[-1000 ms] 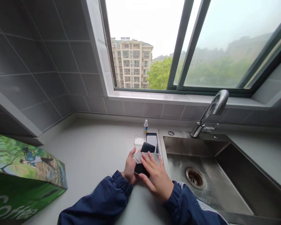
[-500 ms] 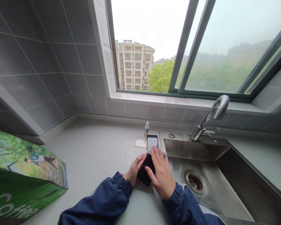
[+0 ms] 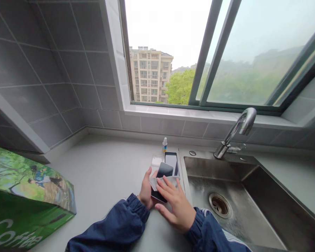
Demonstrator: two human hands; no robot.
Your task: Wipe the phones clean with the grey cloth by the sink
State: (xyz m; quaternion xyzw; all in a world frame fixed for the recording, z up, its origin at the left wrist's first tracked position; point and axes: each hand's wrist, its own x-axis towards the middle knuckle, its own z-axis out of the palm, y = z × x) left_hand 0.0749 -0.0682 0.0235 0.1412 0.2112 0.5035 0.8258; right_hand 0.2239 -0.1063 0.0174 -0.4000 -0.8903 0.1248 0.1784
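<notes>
My left hand (image 3: 146, 191) is closed around the edge of a dark smartphone (image 3: 165, 169), tilted over the counter. Across the middle of its screen lies a thin pale grey cloth (image 3: 153, 183). The fingers of my right hand (image 3: 175, 206) rest nearly flat on this cloth, pressing it to the glass, with the thumb held apart. Just beyond, a second smartphone (image 3: 172, 158) lies on the counter, partly covered by the held one. A clear phone case (image 3: 156, 159) is to its left, and a small white-capped bottle (image 3: 165, 145) stands behind them.
A steel sink (image 3: 241, 189) with a chrome faucet (image 3: 245, 120) is on the right. At the left stands a green coffee box (image 3: 34, 206). The pale counter (image 3: 102, 168) runs below a tiled wall and a partly opened window (image 3: 199, 105).
My right hand and the cloth have slid down the phone, from its top end to its middle. The upper part of the screen now shows, and the clear case's edge looks less covered.
</notes>
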